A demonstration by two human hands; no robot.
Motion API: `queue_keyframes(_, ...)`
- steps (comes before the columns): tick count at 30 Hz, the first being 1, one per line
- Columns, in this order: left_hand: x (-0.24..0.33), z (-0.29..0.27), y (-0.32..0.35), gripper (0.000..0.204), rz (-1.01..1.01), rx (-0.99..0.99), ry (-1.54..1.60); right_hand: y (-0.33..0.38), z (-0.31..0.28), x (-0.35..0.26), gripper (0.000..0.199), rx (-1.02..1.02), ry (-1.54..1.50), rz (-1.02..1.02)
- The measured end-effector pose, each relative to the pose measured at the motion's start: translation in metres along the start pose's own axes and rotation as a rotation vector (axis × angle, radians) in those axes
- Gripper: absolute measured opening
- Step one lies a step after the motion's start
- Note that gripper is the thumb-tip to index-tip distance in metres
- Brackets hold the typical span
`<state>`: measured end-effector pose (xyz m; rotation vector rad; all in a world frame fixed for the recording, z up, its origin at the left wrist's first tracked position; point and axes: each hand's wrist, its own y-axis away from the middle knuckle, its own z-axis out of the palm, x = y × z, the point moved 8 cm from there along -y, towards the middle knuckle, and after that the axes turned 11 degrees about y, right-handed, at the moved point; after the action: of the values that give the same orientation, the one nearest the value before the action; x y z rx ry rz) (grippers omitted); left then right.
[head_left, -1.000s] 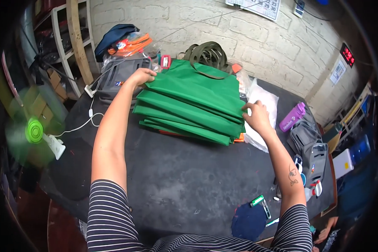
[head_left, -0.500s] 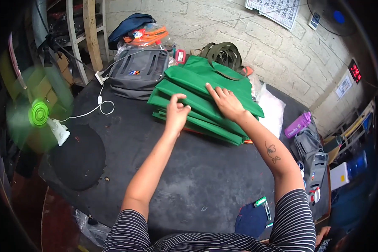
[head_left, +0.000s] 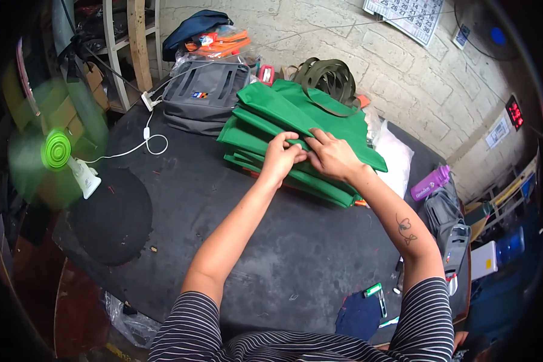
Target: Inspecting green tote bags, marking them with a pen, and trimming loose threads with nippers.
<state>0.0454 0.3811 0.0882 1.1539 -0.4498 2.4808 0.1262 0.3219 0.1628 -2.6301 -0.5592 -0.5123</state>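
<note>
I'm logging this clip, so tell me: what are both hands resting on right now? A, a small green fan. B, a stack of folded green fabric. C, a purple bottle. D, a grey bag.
B: the left hand and right hand meet on top of the stack of folded green fabric, while the grey bag, purple bottle and small green fan lie apart from them.

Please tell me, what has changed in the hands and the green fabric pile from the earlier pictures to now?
Both hands came inward from the outer ends of the green pile. The left hand and right hand now meet at the middle of its near edge, fingers pinching the top layer. The pile stayed in its place on the table, and the grey bag and green fan did not move.
</note>
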Motion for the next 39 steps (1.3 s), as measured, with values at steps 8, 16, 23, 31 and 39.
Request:
queue_keyframes(8, 0.017, -0.014, 0.001, 0.022, 0.054, 0.009, 0.04, 0.007, 0.008, 0.022, 0.07, -0.16, -0.06, 0.037)
queue_keyframes(16, -0.048, -0.034, 0.034, 0.035, -0.096, 0.103, 0.066, 0.03, 0.034, 0.019, 0.028, 0.124, 0.107, -0.215)
queue_keyframes(23, -0.03, -0.025, 0.019, 0.046, -0.115, 0.087, 0.162, 0.033, 0.029, -0.014, 0.039, 0.028, 0.134, -0.108)
queue_keyframes(31, -0.015, -0.038, 0.02, 0.026, 0.011, 0.204, 0.078, 0.021, 0.011, 0.033, 0.074, -0.175, -0.1, -0.098)
queue_keyframes(39, -0.067, -0.032, 0.043, 0.031, -0.186, 0.131, 0.199, 0.021, 0.017, 0.035, 0.047, -0.328, -0.11, -0.018)
